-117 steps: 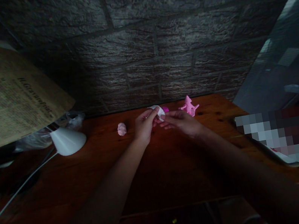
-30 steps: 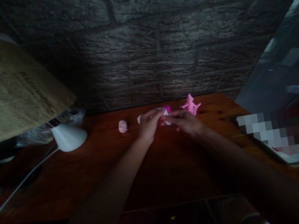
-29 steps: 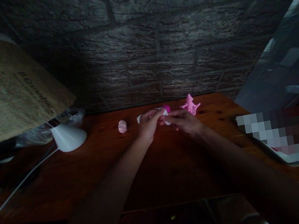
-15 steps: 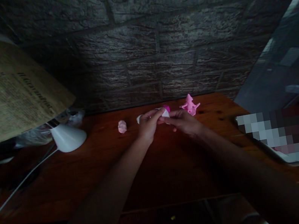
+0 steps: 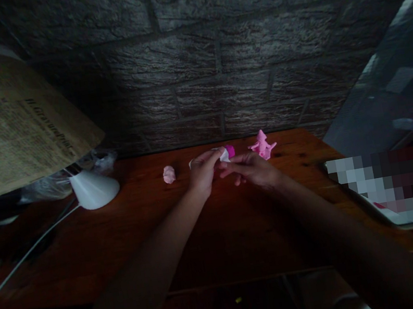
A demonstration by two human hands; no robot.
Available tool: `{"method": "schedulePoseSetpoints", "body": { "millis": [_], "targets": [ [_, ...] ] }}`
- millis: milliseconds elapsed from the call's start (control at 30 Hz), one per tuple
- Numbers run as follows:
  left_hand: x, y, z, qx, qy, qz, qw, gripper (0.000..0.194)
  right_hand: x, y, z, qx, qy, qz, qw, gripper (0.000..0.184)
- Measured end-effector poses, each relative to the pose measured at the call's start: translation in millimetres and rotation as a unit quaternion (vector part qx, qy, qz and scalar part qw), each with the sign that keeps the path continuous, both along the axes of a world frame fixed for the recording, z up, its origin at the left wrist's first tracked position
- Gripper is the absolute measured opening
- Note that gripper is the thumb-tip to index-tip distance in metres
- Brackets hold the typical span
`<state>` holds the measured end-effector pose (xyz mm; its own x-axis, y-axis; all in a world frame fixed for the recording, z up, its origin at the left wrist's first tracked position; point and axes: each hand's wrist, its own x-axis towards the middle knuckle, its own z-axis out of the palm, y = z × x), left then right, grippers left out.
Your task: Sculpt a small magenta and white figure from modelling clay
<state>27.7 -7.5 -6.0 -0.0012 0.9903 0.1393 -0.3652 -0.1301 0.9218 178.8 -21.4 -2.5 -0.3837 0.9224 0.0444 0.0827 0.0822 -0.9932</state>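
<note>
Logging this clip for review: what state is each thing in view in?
White piece, held in left grip, right grip at its edge
Magenta piece, partly hidden
Pink spiky figure, on table
Pale pink lump, resting on table
Lamp, upright, apparently unlit
Clear plastic, crumpled

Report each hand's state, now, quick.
Left hand: closed, holding the white piece.
Right hand: partly curled at the white piece's edge; whether it grips cannot be told.

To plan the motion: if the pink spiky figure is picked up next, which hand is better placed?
Probably the right hand: it is nearer the pink spiky figure. The left hand is farther off, holding the white piece, which the right hand seemingly touches.
</note>
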Motion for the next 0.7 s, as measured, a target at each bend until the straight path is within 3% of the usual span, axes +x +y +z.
{"method": "schedulePoseSetpoints", "body": {
  "millis": [367, 700],
  "targets": [
    [0, -1, -0.3, -0.003, 0.003, 0.006, 1.000, 0.016, -3, -4, 2.9, -0.034, -0.030, 0.001, 0.999, 0.034],
    [-1, -1, 1.1, -0.034, -0.044, -0.004, 0.998, 0.026, 6, -3, 12.0, -0.026, -0.029, -0.018, 0.999, 0.039]
  ]
}}
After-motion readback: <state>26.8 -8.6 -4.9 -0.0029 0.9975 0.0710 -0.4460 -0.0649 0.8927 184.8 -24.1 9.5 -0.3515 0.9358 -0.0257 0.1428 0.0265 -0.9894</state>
